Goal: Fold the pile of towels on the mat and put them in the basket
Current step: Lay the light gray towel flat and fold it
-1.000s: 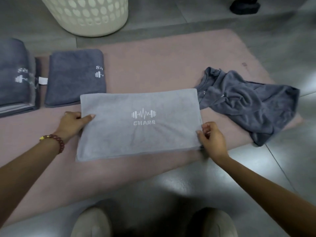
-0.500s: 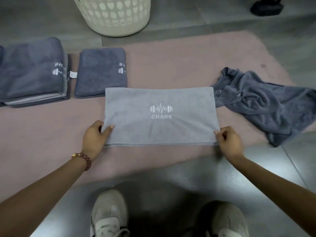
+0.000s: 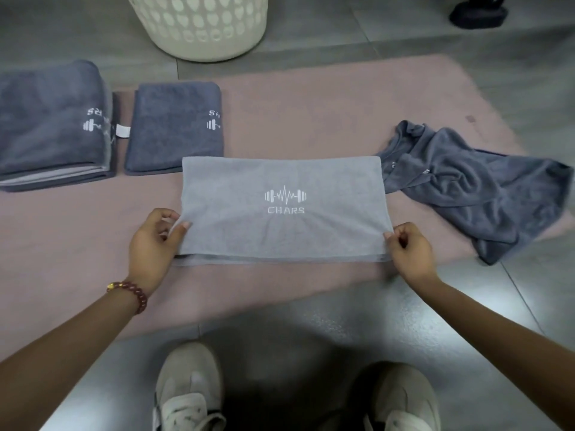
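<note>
A light grey towel with a white dumbbell logo lies folded flat on the pink mat. My left hand pinches its near left corner, thumb on top. My right hand pinches its near right corner. A crumpled dark grey towel lies to the right on the mat. One folded dark towel and a stack of folded towels lie at the left. The cream perforated basket stands on the floor beyond the mat.
My two light shoes stand on the grey tiled floor just before the mat's near edge. A black object sits on the floor at the top right.
Both hands slid from the towel's sides to its near corners. The towel now looks shorter front to back, with a second layer showing along its near edge. The view shifted left.
</note>
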`<control>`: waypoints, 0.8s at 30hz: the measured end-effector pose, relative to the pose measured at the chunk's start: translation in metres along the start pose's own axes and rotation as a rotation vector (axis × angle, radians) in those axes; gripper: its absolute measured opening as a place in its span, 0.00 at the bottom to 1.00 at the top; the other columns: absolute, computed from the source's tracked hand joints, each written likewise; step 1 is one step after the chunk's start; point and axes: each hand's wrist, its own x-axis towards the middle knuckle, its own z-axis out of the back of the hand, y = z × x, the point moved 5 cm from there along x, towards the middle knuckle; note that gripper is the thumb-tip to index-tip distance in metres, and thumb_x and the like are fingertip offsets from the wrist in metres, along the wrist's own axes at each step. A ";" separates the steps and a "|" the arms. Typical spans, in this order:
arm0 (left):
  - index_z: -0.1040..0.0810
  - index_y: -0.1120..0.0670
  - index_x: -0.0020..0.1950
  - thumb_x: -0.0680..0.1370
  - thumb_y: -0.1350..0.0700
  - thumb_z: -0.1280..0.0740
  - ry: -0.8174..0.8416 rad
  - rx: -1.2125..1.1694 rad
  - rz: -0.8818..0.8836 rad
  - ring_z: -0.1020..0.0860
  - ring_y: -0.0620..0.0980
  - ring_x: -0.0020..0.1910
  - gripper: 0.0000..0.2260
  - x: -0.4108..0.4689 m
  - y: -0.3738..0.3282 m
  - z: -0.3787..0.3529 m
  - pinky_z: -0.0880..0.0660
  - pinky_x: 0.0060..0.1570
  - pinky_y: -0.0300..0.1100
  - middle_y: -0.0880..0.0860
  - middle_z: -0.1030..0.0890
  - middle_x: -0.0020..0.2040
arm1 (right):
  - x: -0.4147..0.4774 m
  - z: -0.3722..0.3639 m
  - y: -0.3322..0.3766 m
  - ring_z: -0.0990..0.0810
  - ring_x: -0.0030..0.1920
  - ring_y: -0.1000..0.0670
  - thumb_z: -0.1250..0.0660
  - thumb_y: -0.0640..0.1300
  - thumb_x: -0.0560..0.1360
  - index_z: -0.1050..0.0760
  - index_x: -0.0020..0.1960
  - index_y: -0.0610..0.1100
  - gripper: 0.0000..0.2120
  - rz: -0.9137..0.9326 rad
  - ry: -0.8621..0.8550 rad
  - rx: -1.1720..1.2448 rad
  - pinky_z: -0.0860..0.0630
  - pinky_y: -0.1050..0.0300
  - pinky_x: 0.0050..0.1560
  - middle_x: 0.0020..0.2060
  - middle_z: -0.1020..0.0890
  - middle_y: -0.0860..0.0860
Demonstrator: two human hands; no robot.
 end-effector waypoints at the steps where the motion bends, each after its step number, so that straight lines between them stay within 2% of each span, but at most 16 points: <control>1: 0.28 0.50 0.47 0.76 0.51 0.32 -0.005 0.016 -0.004 0.24 0.54 0.35 0.06 0.001 0.000 0.001 0.29 0.31 0.45 0.56 0.22 0.37 | -0.001 0.000 0.000 0.30 0.33 0.50 0.36 0.41 0.77 0.32 0.42 0.40 0.08 0.000 -0.011 0.015 0.40 0.58 0.32 0.30 0.28 0.52; 4: 0.29 0.52 0.49 0.77 0.50 0.33 -0.011 0.094 0.006 0.26 0.56 0.32 0.08 -0.005 0.007 0.001 0.33 0.28 0.44 0.57 0.23 0.34 | -0.001 -0.005 -0.004 0.29 0.37 0.46 0.36 0.39 0.77 0.32 0.44 0.40 0.06 -0.027 -0.009 0.034 0.38 0.59 0.36 0.32 0.28 0.52; 7: 0.31 0.53 0.49 0.78 0.51 0.36 -0.044 0.074 0.035 0.29 0.55 0.29 0.07 -0.013 0.009 -0.002 0.35 0.28 0.42 0.58 0.24 0.31 | 0.001 -0.010 -0.003 0.27 0.41 0.46 0.38 0.36 0.77 0.32 0.49 0.42 0.04 -0.003 -0.028 0.067 0.31 0.54 0.45 0.39 0.26 0.46; 8: 0.31 0.53 0.49 0.79 0.51 0.36 -0.061 0.059 0.059 0.29 0.55 0.30 0.07 -0.015 0.010 -0.002 0.35 0.29 0.44 0.57 0.24 0.32 | -0.001 -0.010 -0.002 0.28 0.42 0.47 0.39 0.34 0.76 0.31 0.52 0.42 0.07 0.032 -0.046 0.075 0.29 0.52 0.48 0.43 0.27 0.44; 11: 0.30 0.55 0.51 0.78 0.51 0.35 -0.080 0.091 0.150 0.26 0.55 0.34 0.09 -0.017 0.017 -0.004 0.35 0.33 0.45 0.57 0.22 0.37 | -0.009 -0.011 0.003 0.29 0.43 0.49 0.41 0.30 0.74 0.30 0.63 0.43 0.20 0.125 -0.067 -0.048 0.30 0.56 0.50 0.51 0.32 0.44; 13: 0.29 0.58 0.54 0.76 0.53 0.33 -0.055 0.161 0.202 0.25 0.55 0.39 0.12 -0.018 0.018 -0.007 0.33 0.38 0.44 0.55 0.22 0.41 | -0.015 -0.016 0.008 0.28 0.49 0.43 0.40 0.29 0.70 0.30 0.66 0.45 0.26 0.161 -0.115 -0.208 0.30 0.50 0.54 0.54 0.32 0.41; 14: 0.29 0.59 0.55 0.75 0.55 0.31 -0.070 0.184 0.208 0.25 0.57 0.42 0.14 -0.017 0.016 -0.008 0.31 0.41 0.47 0.56 0.23 0.44 | -0.017 -0.020 0.012 0.30 0.53 0.40 0.39 0.28 0.68 0.30 0.66 0.46 0.29 0.162 -0.144 -0.259 0.32 0.46 0.57 0.56 0.33 0.40; 16: 0.30 0.60 0.59 0.72 0.58 0.30 -0.174 0.258 0.173 0.27 0.61 0.53 0.18 -0.013 0.006 -0.004 0.30 0.53 0.54 0.61 0.26 0.54 | -0.016 -0.029 0.029 0.35 0.61 0.39 0.38 0.29 0.63 0.31 0.67 0.47 0.34 0.153 -0.155 -0.257 0.40 0.46 0.63 0.61 0.35 0.39; 18: 0.30 0.59 0.63 0.71 0.56 0.35 -0.179 0.375 -0.031 0.32 0.62 0.62 0.21 -0.004 -0.013 -0.006 0.36 0.59 0.54 0.62 0.30 0.63 | -0.006 -0.036 0.057 0.37 0.66 0.39 0.40 0.35 0.63 0.31 0.68 0.46 0.32 0.254 -0.117 -0.217 0.43 0.46 0.66 0.65 0.34 0.40; 21: 0.31 0.55 0.69 0.75 0.49 0.45 0.139 0.584 -0.420 0.36 0.59 0.70 0.24 0.012 -0.035 -0.041 0.42 0.65 0.54 0.59 0.34 0.71 | 0.015 -0.061 0.093 0.40 0.71 0.39 0.49 0.51 0.68 0.35 0.71 0.47 0.32 0.564 0.145 -0.396 0.43 0.41 0.70 0.70 0.34 0.43; 22: 0.34 0.53 0.72 0.77 0.45 0.49 0.244 0.658 -0.476 0.40 0.58 0.73 0.26 0.018 -0.035 -0.055 0.45 0.68 0.55 0.57 0.38 0.74 | 0.024 -0.073 0.100 0.43 0.73 0.38 0.52 0.56 0.70 0.38 0.73 0.49 0.33 0.656 0.253 -0.507 0.47 0.40 0.71 0.72 0.37 0.44; 24: 0.43 0.49 0.76 0.77 0.39 0.56 0.369 0.782 -0.470 0.50 0.56 0.76 0.30 0.036 -0.026 -0.074 0.52 0.71 0.56 0.53 0.46 0.78 | 0.043 -0.091 0.100 0.52 0.76 0.39 0.60 0.66 0.72 0.50 0.76 0.56 0.34 0.814 0.402 -0.778 0.56 0.37 0.72 0.77 0.47 0.48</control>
